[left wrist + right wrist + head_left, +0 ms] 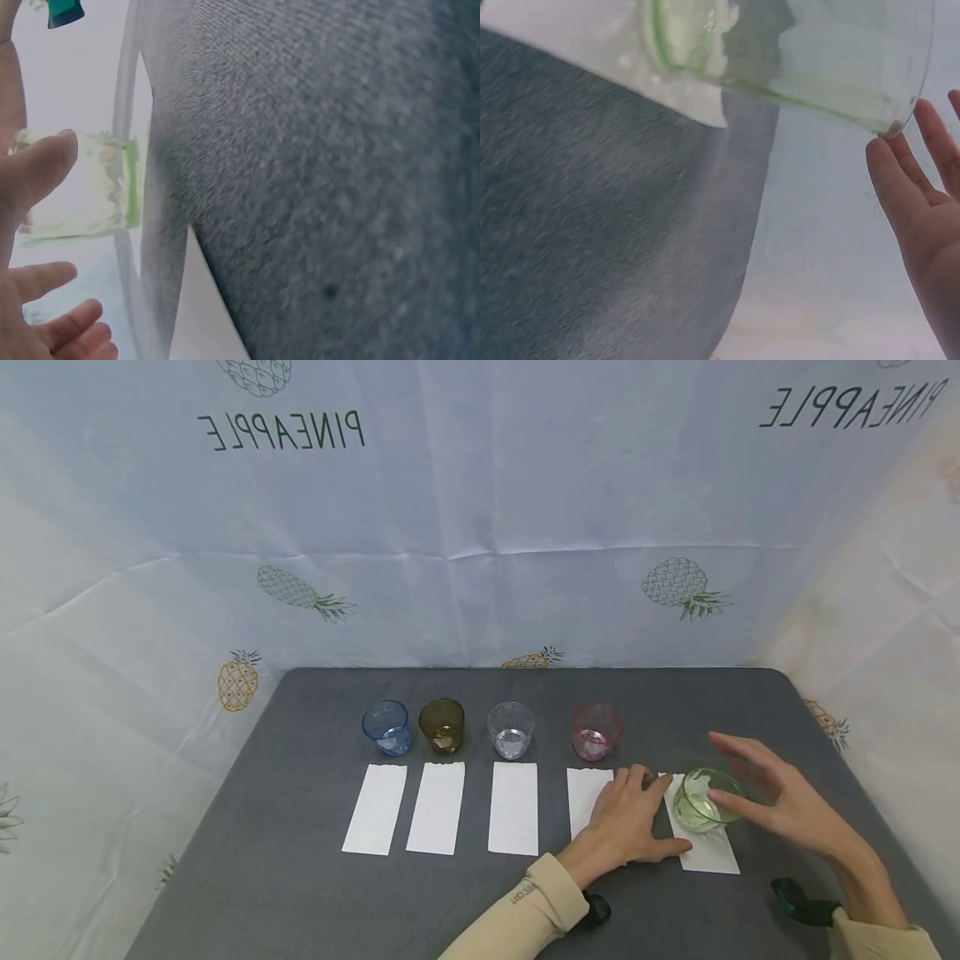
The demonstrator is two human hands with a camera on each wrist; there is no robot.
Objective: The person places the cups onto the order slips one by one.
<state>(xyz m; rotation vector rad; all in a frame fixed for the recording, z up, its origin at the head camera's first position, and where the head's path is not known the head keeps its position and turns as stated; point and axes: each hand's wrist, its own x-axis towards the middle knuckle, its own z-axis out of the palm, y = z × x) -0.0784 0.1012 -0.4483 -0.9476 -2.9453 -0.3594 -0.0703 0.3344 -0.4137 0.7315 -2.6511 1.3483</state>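
A pale green glass (690, 814) stands upright on the rightmost white paper strip (711, 857). Beside it on the right is my right hand (795, 802), thumb and fingers spread apart; in the right wrist view a fingertip (883, 154) is right at the glass rim. To the left of the glass, my left hand (624, 822) is low over the table, palm down with loosely bent fingers and the thumb stretched toward the glass's strip. It partly covers another white paper strip (587, 792). The left wrist view shows the left thumb (52, 161) overlapping the green glass.
Along the back of the grey table (285, 827) stand a blue glass (390, 731), an amber glass (442, 727), a clear glass (511, 731) and a pink glass (597, 732). White strips (375, 810) lie in front of them. A pineapple-print curtain (465, 610) hangs behind.
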